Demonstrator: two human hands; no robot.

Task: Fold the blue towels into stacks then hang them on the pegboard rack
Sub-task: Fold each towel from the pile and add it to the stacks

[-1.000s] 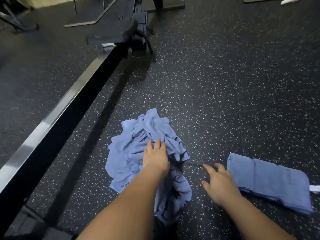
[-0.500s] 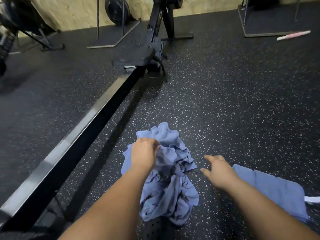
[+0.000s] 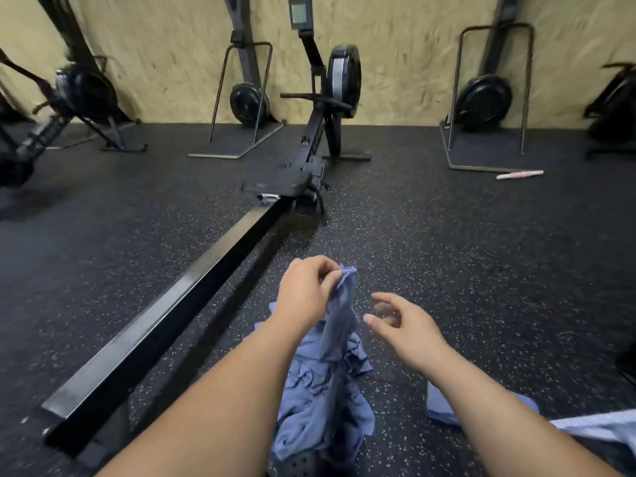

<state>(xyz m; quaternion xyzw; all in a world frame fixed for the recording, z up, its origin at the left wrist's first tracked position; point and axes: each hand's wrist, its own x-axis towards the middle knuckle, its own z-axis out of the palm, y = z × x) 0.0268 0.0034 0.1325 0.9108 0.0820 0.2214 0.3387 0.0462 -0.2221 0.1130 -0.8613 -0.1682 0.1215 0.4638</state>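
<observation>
A gym with a chipboard wall and a speckled black rubber floor (image 3: 481,270). A rowing machine's rail (image 3: 165,318) runs along the left. Just right of it, the left hand (image 3: 306,294), flat on the heap of blue towels (image 3: 320,407) a second ago, now lifts one towel (image 3: 339,315) by a corner. Its grip is a pinch of thumb and fingertips, wrist raised, and the cloth's lower end trails into the heap on the floor. One piece is likely being singled out for folding. Further right, the right hand (image 3: 406,325) has left the floor and hovers near the hanging cloth, grip open, holding nothing. A folded towel (image 3: 444,407) lies near right.
</observation>
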